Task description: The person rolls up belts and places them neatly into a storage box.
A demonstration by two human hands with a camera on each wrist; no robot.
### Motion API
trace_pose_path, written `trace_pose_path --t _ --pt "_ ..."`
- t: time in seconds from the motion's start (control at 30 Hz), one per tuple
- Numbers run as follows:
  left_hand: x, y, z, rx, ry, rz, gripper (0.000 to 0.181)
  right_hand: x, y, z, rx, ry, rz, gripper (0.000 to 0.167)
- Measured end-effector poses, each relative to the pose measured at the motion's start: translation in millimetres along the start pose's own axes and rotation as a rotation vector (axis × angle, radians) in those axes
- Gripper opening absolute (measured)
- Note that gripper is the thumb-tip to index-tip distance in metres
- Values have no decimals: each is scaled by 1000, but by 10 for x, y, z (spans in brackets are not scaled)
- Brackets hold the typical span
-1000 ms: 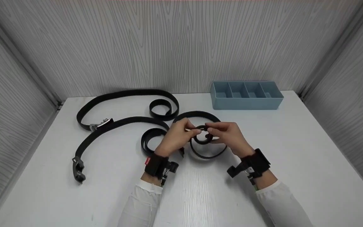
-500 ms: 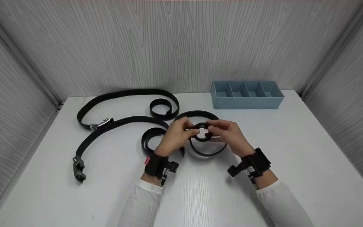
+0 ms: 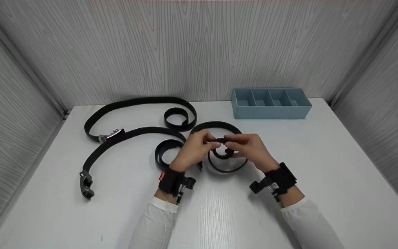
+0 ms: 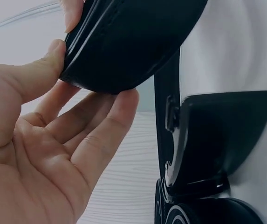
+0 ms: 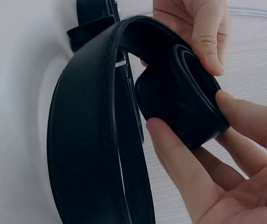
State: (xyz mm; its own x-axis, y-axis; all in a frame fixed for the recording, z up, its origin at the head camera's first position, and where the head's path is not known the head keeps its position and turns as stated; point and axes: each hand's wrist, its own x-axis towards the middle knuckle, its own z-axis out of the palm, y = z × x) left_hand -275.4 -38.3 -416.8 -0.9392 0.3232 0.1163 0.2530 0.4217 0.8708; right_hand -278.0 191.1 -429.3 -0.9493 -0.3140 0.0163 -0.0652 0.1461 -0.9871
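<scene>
Both hands hold a black leather belt whose end is rolled into a small coil (image 3: pixel 223 156). My left hand (image 3: pixel 192 148) pinches the coil's left side between thumb and fingers. On the opposite side, the right hand (image 3: pixel 252 148) grips it the same way. The rest of this belt (image 3: pixel 216 124) curves in a wide loop behind and below the hands. In the right wrist view the rolled layers (image 5: pixel 170 102) sit between the right thumb and fingers. The left wrist view shows the coil's smooth outer face (image 4: pixel 128 46) at the left fingertips.
Two more black belts lie to the left, each partly coiled: a rear belt (image 3: pixel 150 100) with a silver buckle (image 3: pixel 112 135), and a front belt (image 3: pixel 143 130) with a dark buckle (image 3: pixel 86 186). A blue-grey divided box (image 3: pixel 271 112) stands at the back right.
The coil rises slightly, then drops back and tilts between the hands as the fingers shift on it. The other belts and the box stay in place.
</scene>
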Motion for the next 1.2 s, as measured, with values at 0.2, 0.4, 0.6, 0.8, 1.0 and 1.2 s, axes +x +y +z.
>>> trace_pose_path --t 0.2,0.4,0.6,0.8,1.0,1.2 --pt "3 4 -3 -6 62 -14 24 6 6 23 84 54 -16 38" --pt "4 0 -3 -43 64 -30 26 16 21 36 159 117 -5 40" --pt "25 9 4 -17 57 -4 21 28 31 13 145 93 3 41" --pt "30 9 6 50 28 16 17 8 25 -57 34 11 26 41" --pt "-2 -1 16 78 -100 21 14 -17 11 -78 -143 -102 43 40" --pt "-3 -16 15 76 -123 -6 14 -5 6 -55 -169 -111 47 39"
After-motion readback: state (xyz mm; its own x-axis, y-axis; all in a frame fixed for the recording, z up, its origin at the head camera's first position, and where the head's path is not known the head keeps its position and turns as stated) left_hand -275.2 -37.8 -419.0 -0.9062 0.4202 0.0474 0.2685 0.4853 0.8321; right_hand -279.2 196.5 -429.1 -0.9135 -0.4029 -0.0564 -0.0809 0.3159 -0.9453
